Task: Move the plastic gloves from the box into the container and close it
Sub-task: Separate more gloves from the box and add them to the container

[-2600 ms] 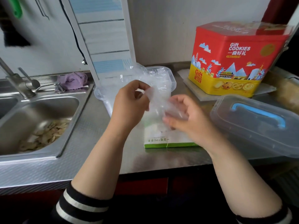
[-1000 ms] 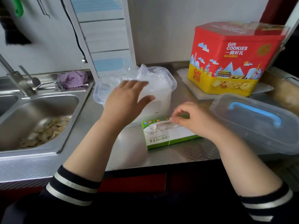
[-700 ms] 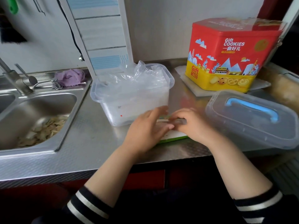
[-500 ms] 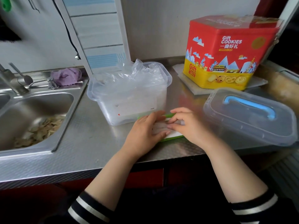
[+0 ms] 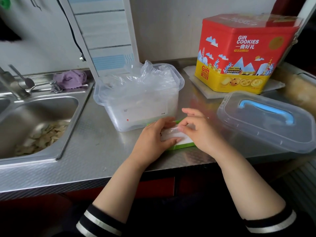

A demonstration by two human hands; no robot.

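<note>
Pinched between the right hand's thumb and forefinger was a clear plastic glove at the opening of the flat green-edged box, which was pressed down by the left hand, fingers straight across its top. Just behind the box, on the textured steel counter, stood the translucent rectangular container, heaped with crinkled clear gloves. Its domed, blue-handled lid was seen lying to the right, off the container.
</note>
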